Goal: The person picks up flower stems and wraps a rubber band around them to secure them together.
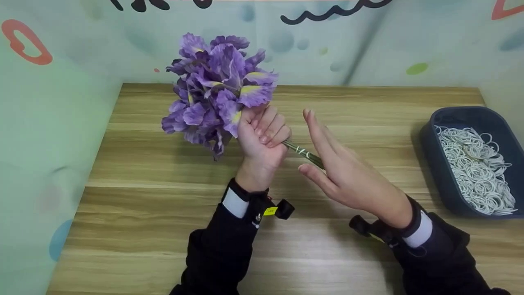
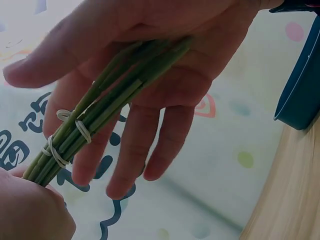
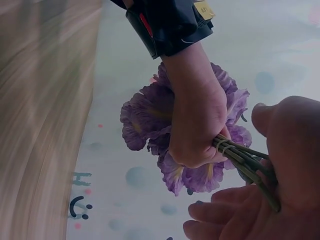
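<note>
My left hand [image 1: 264, 131] grips a bunch of purple artificial irises [image 1: 221, 86] by the stems, just under the blooms. The green stems [image 2: 107, 102] stick out of that fist toward the right. A white rubber band [image 2: 56, 152] is wound around them close to the left hand. My right hand [image 1: 348, 168] is spread, its fingers straight, and the stem ends touch its palm. In the right wrist view the left hand [image 3: 200, 120] covers part of the flowers [image 3: 150, 110].
A dark blue bin [image 1: 440, 164] stands on the right side of the wooden table [image 1: 135, 229]. Many white rubber bands [image 1: 479, 172] lie inside it. A printed backdrop [image 1: 311, 49] rises behind the table and along its left side.
</note>
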`<action>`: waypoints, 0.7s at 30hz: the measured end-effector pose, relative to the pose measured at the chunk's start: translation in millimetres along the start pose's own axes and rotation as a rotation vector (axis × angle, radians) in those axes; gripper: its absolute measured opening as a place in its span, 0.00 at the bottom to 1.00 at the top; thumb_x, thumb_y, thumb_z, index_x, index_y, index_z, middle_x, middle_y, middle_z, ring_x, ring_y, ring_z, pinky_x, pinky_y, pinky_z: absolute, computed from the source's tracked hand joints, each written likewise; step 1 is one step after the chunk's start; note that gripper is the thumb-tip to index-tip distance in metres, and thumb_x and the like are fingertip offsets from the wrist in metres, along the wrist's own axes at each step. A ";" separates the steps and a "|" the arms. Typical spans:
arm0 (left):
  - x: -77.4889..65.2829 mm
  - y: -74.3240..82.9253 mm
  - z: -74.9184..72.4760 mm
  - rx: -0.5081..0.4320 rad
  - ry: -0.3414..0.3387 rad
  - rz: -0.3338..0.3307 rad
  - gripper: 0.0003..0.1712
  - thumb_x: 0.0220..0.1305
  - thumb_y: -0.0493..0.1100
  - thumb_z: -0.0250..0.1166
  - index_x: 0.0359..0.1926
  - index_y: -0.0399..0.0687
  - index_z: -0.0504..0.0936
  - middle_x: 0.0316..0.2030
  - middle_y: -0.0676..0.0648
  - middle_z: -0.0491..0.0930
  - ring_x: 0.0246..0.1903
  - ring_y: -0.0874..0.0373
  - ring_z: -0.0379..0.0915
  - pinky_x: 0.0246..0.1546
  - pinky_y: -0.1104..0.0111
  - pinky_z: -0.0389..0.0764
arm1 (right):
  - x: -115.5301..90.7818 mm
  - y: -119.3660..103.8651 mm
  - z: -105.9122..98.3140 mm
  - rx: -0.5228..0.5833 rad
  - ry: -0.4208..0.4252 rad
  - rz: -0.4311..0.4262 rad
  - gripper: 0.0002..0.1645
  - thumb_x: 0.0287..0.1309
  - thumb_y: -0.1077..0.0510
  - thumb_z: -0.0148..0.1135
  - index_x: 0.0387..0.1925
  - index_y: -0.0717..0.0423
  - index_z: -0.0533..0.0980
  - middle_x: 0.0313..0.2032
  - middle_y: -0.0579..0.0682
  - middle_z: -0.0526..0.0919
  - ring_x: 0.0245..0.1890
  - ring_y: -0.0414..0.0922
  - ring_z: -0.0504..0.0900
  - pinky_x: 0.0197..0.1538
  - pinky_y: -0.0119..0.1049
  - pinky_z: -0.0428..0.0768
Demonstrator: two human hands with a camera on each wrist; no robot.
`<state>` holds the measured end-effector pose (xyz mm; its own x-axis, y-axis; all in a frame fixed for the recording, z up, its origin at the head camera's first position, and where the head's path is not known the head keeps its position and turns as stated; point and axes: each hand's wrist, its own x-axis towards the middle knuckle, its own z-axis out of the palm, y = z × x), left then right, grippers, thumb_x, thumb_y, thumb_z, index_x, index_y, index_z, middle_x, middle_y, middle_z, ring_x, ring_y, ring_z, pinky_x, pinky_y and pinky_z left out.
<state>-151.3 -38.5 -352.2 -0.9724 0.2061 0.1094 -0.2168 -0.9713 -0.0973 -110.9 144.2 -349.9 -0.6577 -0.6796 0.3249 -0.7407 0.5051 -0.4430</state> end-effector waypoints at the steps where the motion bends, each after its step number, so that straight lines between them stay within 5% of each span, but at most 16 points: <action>1: 0.1 0.2 -0.1 0.000 0.001 0.001 0.24 0.70 0.43 0.34 0.14 0.56 0.49 0.04 0.54 0.59 0.10 0.67 0.35 0.09 0.78 0.39 | -0.2 -0.1 0.2 -0.013 -0.011 0.017 0.48 0.77 0.46 0.49 0.80 0.57 0.33 0.80 0.54 0.39 0.78 0.53 0.48 0.76 0.48 0.54; 9: 0.8 1.1 -0.4 0.015 0.008 0.019 0.26 0.72 0.42 0.33 0.12 0.54 0.52 0.04 0.54 0.59 0.10 0.67 0.35 0.09 0.79 0.39 | -2.2 -0.1 3.8 -0.086 -0.087 0.151 0.44 0.78 0.41 0.44 0.81 0.51 0.38 0.77 0.59 0.52 0.70 0.58 0.66 0.68 0.55 0.70; 15: 1.5 1.9 0.0 0.045 0.035 0.042 0.27 0.72 0.42 0.33 0.11 0.53 0.54 0.04 0.54 0.59 0.10 0.67 0.35 0.08 0.79 0.40 | -0.8 1.2 7.6 -0.084 -0.097 0.134 0.38 0.78 0.42 0.43 0.77 0.58 0.53 0.71 0.59 0.68 0.63 0.58 0.76 0.63 0.54 0.76; 18: 2.0 3.7 0.2 0.054 0.040 0.051 0.27 0.72 0.42 0.33 0.11 0.54 0.54 0.04 0.54 0.59 0.10 0.68 0.36 0.07 0.79 0.41 | -0.4 1.9 9.2 -0.086 -0.078 0.109 0.31 0.78 0.44 0.45 0.71 0.57 0.63 0.51 0.55 0.84 0.45 0.52 0.85 0.48 0.49 0.84; 21: 2.4 5.6 0.1 0.053 0.033 0.056 0.27 0.72 0.42 0.34 0.11 0.54 0.53 0.04 0.55 0.59 0.10 0.68 0.36 0.07 0.79 0.41 | -0.5 2.3 10.1 -0.106 -0.069 0.098 0.24 0.78 0.45 0.46 0.62 0.56 0.70 0.29 0.45 0.78 0.25 0.43 0.77 0.27 0.41 0.78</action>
<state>-154.8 -43.4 -352.3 -0.9854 0.1543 0.0722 -0.1581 -0.9862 -0.0501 -110.9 140.3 -359.5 -0.7193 -0.6573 0.2248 -0.6861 0.6217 -0.3778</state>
